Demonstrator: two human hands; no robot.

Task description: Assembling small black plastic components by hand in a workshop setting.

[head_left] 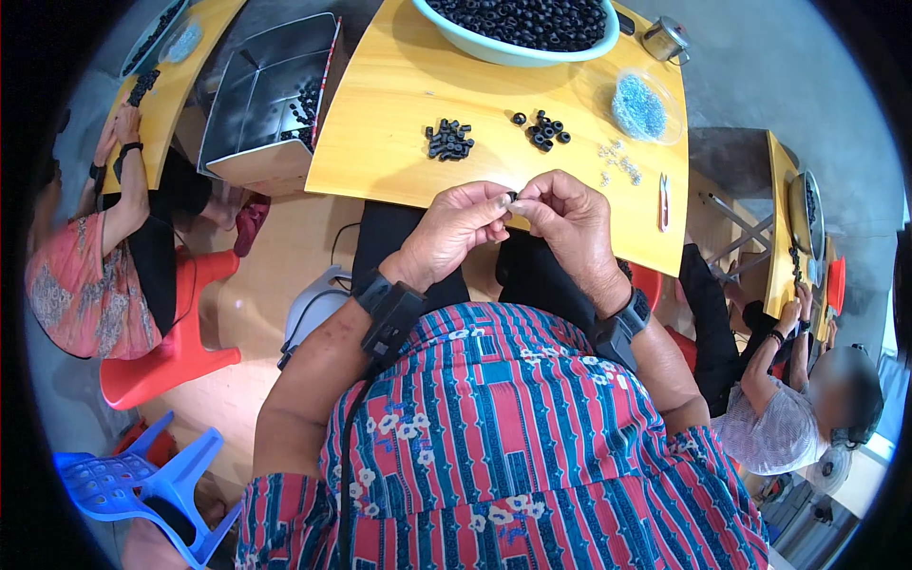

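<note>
Over the near edge of the yellow table (380,104), my two hands meet at the fingertips. My left hand (464,223) and my right hand (573,228) pinch a small black plastic piece (513,197) between them. The fingers cover most of it, so its full shape is hidden. Just beyond my hands lie a heap of small black parts (448,141) and, to its right, a looser group of black ring-shaped parts (546,131). Small clear pieces (619,163) are scattered farther right, beside a clear tub (673,112) of bluish transparent pieces (639,107).
A pale green basin (513,55) full of black parts stands at the far edge, near a metal mug (666,41). Orange-handled snips (664,202) lie at right. Left of the table is an open box (275,161). People work at tables on both sides.
</note>
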